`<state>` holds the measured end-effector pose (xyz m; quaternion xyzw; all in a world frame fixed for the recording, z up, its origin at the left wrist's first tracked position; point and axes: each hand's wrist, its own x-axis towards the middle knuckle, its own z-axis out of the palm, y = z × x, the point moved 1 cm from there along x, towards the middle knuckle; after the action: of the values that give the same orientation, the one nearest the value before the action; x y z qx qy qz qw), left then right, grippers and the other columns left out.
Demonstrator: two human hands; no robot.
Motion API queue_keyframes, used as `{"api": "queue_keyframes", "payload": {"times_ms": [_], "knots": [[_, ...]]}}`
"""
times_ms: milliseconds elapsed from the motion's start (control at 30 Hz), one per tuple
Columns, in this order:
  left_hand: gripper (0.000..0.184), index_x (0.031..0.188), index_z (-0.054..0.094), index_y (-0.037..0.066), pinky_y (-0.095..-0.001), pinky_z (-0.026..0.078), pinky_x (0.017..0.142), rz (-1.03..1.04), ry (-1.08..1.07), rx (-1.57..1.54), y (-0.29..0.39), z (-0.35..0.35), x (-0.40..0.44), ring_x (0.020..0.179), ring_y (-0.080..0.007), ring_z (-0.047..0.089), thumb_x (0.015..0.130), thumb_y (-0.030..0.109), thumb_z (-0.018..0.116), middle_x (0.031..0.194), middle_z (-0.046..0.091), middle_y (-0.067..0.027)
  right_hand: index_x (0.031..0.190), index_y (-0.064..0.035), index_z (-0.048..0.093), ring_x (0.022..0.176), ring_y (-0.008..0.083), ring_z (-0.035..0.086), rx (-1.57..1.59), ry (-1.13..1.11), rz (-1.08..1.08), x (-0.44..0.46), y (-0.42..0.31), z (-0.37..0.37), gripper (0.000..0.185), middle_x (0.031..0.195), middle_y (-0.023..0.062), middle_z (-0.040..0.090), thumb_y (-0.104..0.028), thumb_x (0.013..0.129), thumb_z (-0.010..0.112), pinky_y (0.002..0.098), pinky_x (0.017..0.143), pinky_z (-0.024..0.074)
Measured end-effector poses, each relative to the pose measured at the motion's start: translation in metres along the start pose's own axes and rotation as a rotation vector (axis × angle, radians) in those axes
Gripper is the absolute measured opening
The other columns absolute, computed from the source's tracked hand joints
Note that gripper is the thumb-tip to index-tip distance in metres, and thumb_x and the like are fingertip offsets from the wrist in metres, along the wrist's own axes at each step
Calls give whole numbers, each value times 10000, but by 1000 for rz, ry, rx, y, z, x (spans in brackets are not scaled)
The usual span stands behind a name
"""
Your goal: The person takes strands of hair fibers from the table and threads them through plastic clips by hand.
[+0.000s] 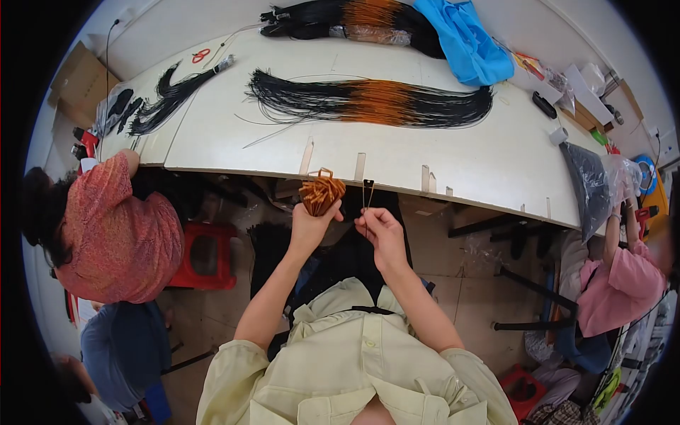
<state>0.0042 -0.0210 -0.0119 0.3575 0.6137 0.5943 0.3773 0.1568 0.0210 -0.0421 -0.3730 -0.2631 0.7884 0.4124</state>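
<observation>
My left hand [310, 228] is closed around a bunch of orange-brown looped strips [322, 194], with the loops sticking up above the fingers. Beside it, my right hand [383, 234] pinches a thin wire with a small black end piece [367, 185] pointing up toward the table edge. Both hands are in front of the table's near edge, a little apart from each other. Beyond them, a long bundle of black wires with an orange middle [372, 103] lies across the white table [234, 152].
More wire bundles [304, 28] and a blue cloth [471, 42] are at the back. Red scissors [201, 55] and a smaller black bundle [166, 95] lie left. A person [120, 234] sits at left; another person [623, 283] handles a plastic bag [591, 188] at right.
</observation>
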Motion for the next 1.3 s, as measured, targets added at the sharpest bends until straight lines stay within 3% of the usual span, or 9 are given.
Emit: {"api": "queue_keyframes", "payload": {"times_ms": [333, 467, 533, 567, 700, 867, 1000, 1133, 1300], "knots": [[157, 843, 699, -56, -209, 475, 588, -79, -50, -82, 7, 39, 20, 592, -100, 598, 846, 101, 696, 673, 663, -47, 972, -15, 625, 813, 135, 634, -89, -23, -24, -8, 14, -9, 92, 861, 64, 645, -82, 909, 628, 232, 781, 495], [112, 830, 695, -48, -205, 476, 616, -304, -183, -127, 1, 45, 20, 620, -100, 596, 852, 61, 677, 686, 662, -41, 917, 2, 645, 789, 125, 627, -367, -135, -69, 1, 10, -22, 64, 823, 63, 659, -36, 880, 609, 216, 743, 484], [109, 855, 693, -41, -202, 466, 602, -181, -144, -139, 1, 51, 24, 620, -96, 588, 862, 65, 668, 698, 659, -41, 868, 9, 655, 762, 116, 617, -999, -77, -173, -4, -33, -14, 73, 787, 61, 672, -9, 857, 585, 206, 715, 471], [107, 879, 691, -34, -200, 456, 588, -83, -100, -149, -2, 53, 20, 620, -92, 580, 873, 68, 660, 709, 656, -40, 868, 9, 655, 762, 116, 617, -1001, -78, -187, -4, -53, -9, 73, 787, 61, 672, -9, 857, 585, 206, 715, 471], [95, 926, 677, -16, -178, 396, 539, 174, 2, -211, 9, 49, 12, 613, -77, 537, 906, 56, 619, 717, 628, -32, 881, -38, 657, 678, 168, 591, -1178, 77, -860, 43, -125, 13, 73, 799, 38, 665, -67, 844, 601, 261, 660, 448], [100, 935, 672, -16, -157, 279, 486, 139, 37, -187, 68, 13, 7, 571, -59, 451, 914, 69, 624, 690, 591, -20, 890, -62, 655, 795, 221, 610, -1494, 101, -1242, 165, -151, 38, 68, 904, 34, 649, -65, 837, 612, 298, 712, 477], [59, 959, 600, -28, -223, 477, 717, 208, 13, -251, 90, -14, 12, 711, -146, 590, 904, -7, 599, 905, 673, -110, 885, -69, 654, 775, 227, 615, -1709, 85, -1281, 214, -146, 48, 63, 910, 27, 647, -82, 838, 613, 312, 698, 486], [62, 937, 599, -7, -187, 446, 652, 278, 119, -329, 97, -43, 24, 630, -124, 548, 943, 51, 581, 907, 664, -102, 864, -68, 649, 748, 238, 609, -1783, 119, -1101, 202, -140, 47, 53, 867, 28, 649, -90, 842, 606, 327, 680, 490], [125, 923, 607, 9, -164, 302, 467, 477, 199, -307, 93, -57, 42, 525, -75, 424, 954, 130, 602, 826, 644, -75, 850, -69, 640, 685, 247, 603, -1875, -84, -1206, 197, -163, 53, 42, 803, 31, 648, -89, 841, 605, 340, 640, 491]]}}
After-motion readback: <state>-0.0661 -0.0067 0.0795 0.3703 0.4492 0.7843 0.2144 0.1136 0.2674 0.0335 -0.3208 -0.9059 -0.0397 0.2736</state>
